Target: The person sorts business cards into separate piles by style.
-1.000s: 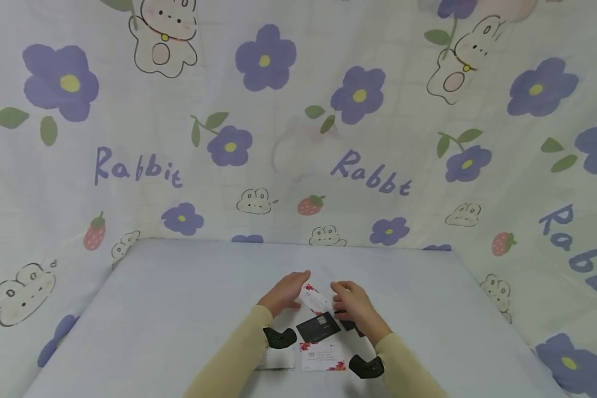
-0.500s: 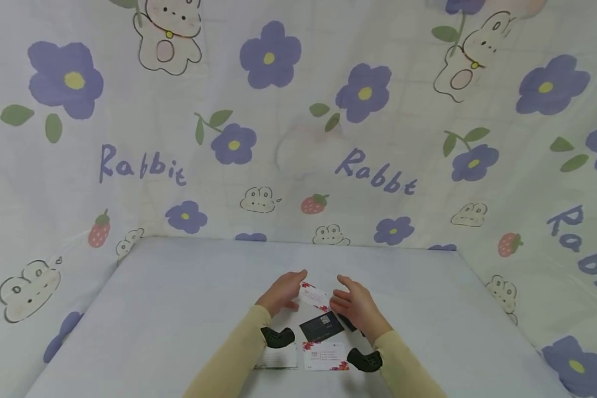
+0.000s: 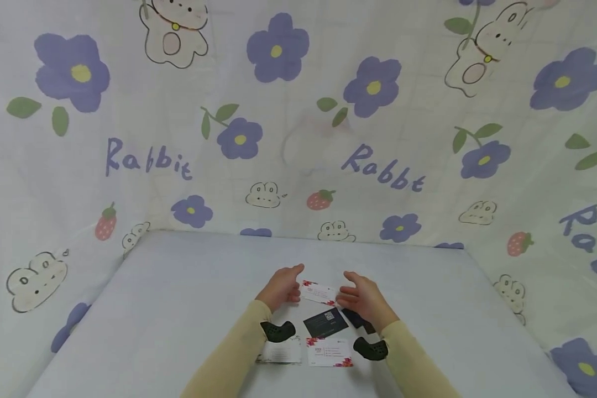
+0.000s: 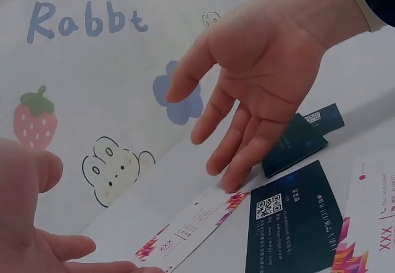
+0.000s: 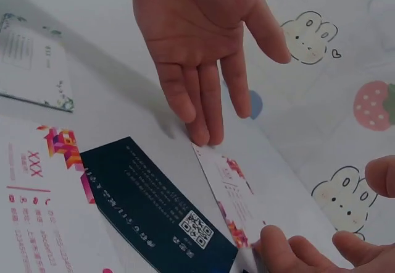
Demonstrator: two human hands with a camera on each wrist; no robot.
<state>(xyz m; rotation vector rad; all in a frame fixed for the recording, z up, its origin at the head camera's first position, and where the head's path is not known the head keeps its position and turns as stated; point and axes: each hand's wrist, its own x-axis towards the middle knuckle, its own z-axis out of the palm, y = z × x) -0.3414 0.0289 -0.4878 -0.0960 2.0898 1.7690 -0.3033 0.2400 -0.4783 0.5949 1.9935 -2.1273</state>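
A white business card (image 3: 319,292) with red and pink corner patterns lies on the table between my two hands. My left hand (image 3: 282,287) is at its left end, fingers extended and fingertips right at the card's edge in the right wrist view. At the other end is my right hand (image 3: 365,298), palm inward and fingers loosely spread, fingertips close to the edge in the left wrist view. Neither hand grips anything. Just nearer lies a black business card (image 3: 325,323) with a QR code, set at an angle. More dark cards (image 4: 293,146) overlap beside it, partly behind my right hand.
Closest to me is another white card (image 3: 330,352) with red corner patterns. To its left lies a white card with green leaf patterns (image 5: 34,63), apparently on a stack. The white table (image 3: 179,309) meets a printed rabbit-and-flower curtain (image 3: 288,138) at the back and sides.
My right hand has loosened and spread its fingers, moving slightly right. The far white card has turned to lie more level across the view. The head view has shifted a little.
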